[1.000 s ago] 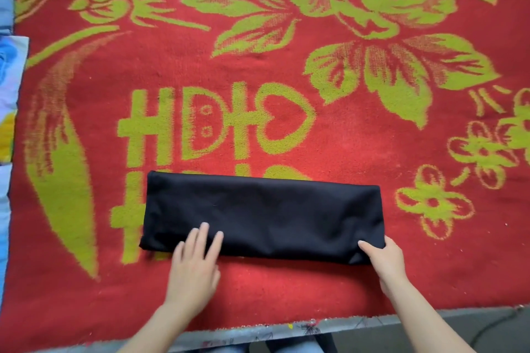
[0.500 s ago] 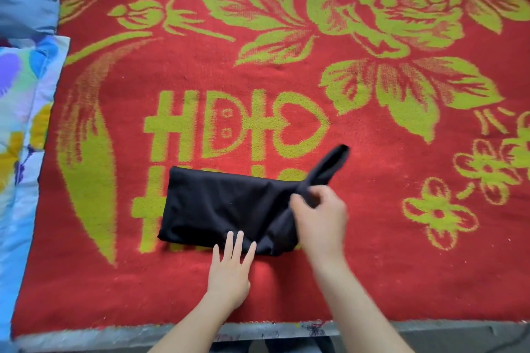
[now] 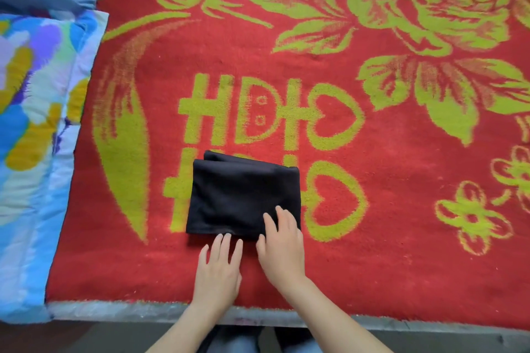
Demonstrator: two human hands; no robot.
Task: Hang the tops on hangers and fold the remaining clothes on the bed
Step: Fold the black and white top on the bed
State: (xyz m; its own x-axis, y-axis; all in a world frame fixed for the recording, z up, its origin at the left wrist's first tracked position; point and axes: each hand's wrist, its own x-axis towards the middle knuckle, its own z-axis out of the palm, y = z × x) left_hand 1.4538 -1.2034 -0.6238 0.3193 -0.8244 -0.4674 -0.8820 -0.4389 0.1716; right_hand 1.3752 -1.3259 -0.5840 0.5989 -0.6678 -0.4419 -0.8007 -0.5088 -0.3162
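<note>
— At the near edge of the red blanket (image 3: 372, 266), how do the hands lie?
— Both flat, gripping nothing. The left hand (image 3: 218, 269) has straight fingertips at the near hem of the black garment (image 3: 238, 195); the right hand (image 3: 282, 243) is spread on its near right corner, hiding it.
— What garment?
— Hard to tell; the folds hide it. The quilt (image 3: 34, 123) at left is cut off.
— Any change?
— Half a second ago the right hand pinched the lifted right end; now it lies folded over, released.
</note>
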